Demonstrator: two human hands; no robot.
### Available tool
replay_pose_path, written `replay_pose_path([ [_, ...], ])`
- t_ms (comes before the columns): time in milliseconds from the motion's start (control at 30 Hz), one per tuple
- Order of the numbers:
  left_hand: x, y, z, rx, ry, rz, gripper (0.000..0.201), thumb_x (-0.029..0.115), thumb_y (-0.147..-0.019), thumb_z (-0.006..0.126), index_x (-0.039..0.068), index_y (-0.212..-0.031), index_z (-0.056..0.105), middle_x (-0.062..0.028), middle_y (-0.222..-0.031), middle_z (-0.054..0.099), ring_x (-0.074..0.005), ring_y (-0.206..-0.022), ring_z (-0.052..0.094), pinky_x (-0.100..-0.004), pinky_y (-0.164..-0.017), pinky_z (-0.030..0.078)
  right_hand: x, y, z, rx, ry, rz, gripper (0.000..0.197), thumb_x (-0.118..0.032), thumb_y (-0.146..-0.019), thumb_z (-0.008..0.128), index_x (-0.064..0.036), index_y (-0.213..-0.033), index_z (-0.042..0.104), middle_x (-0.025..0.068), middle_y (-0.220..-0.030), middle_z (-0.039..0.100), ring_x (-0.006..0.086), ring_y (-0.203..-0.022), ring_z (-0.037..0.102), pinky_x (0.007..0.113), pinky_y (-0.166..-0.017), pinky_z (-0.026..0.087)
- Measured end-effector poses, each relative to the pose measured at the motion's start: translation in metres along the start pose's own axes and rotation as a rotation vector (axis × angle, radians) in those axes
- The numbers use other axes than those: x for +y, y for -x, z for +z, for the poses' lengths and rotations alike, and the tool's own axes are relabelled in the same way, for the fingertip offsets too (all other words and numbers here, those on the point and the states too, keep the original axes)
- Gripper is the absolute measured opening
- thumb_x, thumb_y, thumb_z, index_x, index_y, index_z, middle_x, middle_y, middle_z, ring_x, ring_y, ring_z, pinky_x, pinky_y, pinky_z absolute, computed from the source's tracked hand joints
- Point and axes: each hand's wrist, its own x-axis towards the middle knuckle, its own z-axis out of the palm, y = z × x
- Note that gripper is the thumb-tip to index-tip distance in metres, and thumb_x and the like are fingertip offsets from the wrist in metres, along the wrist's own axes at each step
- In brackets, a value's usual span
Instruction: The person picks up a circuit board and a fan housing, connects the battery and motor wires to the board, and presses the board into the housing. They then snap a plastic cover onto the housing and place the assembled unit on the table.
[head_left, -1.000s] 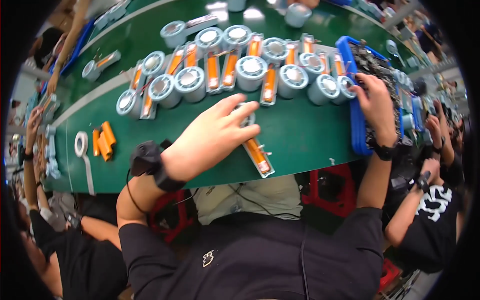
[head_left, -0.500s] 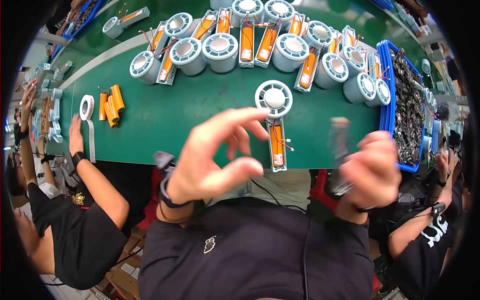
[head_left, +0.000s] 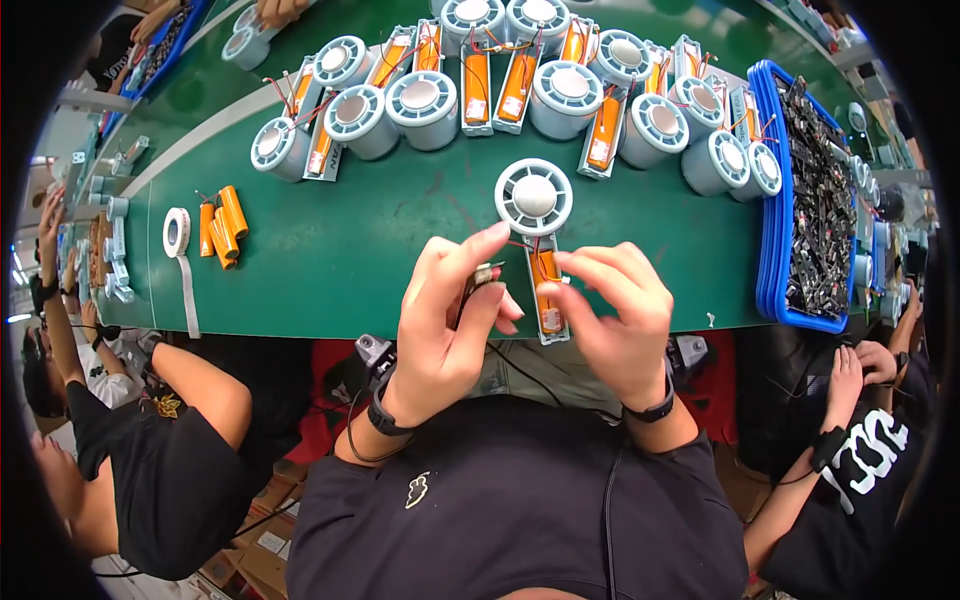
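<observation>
Now that the left hand (head_left: 440,325) pinches a small dark part (head_left: 486,275) (half a second ago, the right hand (head_left: 622,308) had a blurred one), the right seems freed for the wires (head_left: 522,243): narrowed beside them, can't tell if gripping. Between both, orange battery (head_left: 549,303) in its handle (head_left: 556,338); just beyond, fan head (head_left: 534,196); farther right, blue bin (head_left: 771,215).

Wearer's two hands (head_left: 440,335) (head_left: 625,312), four loose orange batteries (head_left: 233,211), one tape roll (head_left: 184,238)
</observation>
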Motion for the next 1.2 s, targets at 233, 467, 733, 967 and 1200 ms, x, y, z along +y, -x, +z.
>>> replay_pose_path([
  [233, -0.006, -0.014, -0.008, -0.164, -0.134, 0.022, 0.038, -0.001, -0.104, 0.050, -0.001, -0.141, 0.056, -0.0078, -0.114, 0.051, -0.0105, -0.084, 0.060, -0.0210, -0.064, 0.045, -0.001, -0.010, 0.018, 0.023, -0.242, 0.074, 0.024, 0.004, -0.080, 0.080, -0.0020, -0.102, 0.073, 0.0051, -0.081, 0.070, 0.0167, -0.067, 0.063, 0.028, -0.057, 0.047],
  [467, -0.014, -0.013, -0.005, -0.180, 0.011, 0.004, 0.038, 0.001, -0.105, 0.051, -0.002, -0.142, 0.056, -0.0089, -0.123, 0.053, -0.0114, -0.085, 0.059, -0.0226, -0.067, 0.048, -0.010, -0.019, 0.017, 0.017, -0.303, 0.228, 0.019, 0.006, -0.084, 0.072, -0.0021, -0.102, 0.071, 0.0082, -0.083, 0.068, 0.0194, -0.066, 0.063, 0.030, -0.057, 0.050],
  [733, -0.011, -0.015, -0.002, -0.125, 0.143, -0.057, 0.041, -0.002, -0.102, 0.056, -0.004, -0.142, 0.050, -0.0119, -0.126, 0.054, -0.0178, -0.096, 0.066, -0.0289, -0.074, 0.057, 0.004, -0.022, 0.026, 0.097, -0.082, -0.132, 0.021, 0.002, -0.079, 0.076, -0.0017, -0.099, 0.071, 0.0085, -0.082, 0.065, 0.0232, -0.065, 0.062, 0.034, -0.057, 0.051],
  [967, -0.017, -0.014, -0.006, -0.187, 0.213, -0.069, 0.036, -0.003, -0.101, 0.059, -0.002, -0.136, 0.054, -0.0117, -0.128, 0.051, -0.0200, -0.097, 0.071, -0.0278, -0.076, 0.060, 0.006, -0.030, 0.019, 0.075, 0.095, -0.356, 0.025, 0.008, -0.072, 0.076, -0.0004, -0.096, 0.071, 0.0079, -0.082, 0.063, 0.0230, -0.062, 0.059, 0.033, -0.052, 0.047],
  [1200, -0.014, -0.013, -0.006, -0.176, 0.016, -0.010, 0.036, -0.009, -0.097, 0.060, -0.004, -0.133, 0.056, -0.0137, -0.128, 0.051, -0.0194, -0.091, 0.071, -0.0281, -0.075, 0.060, -0.002, -0.029, 0.008, -0.045, 0.207, -0.348, 0.023, 0.006, -0.070, 0.078, -0.0013, -0.091, 0.069, 0.0073, -0.081, 0.062, 0.0230, -0.061, 0.057, 0.034, -0.051, 0.046],
])
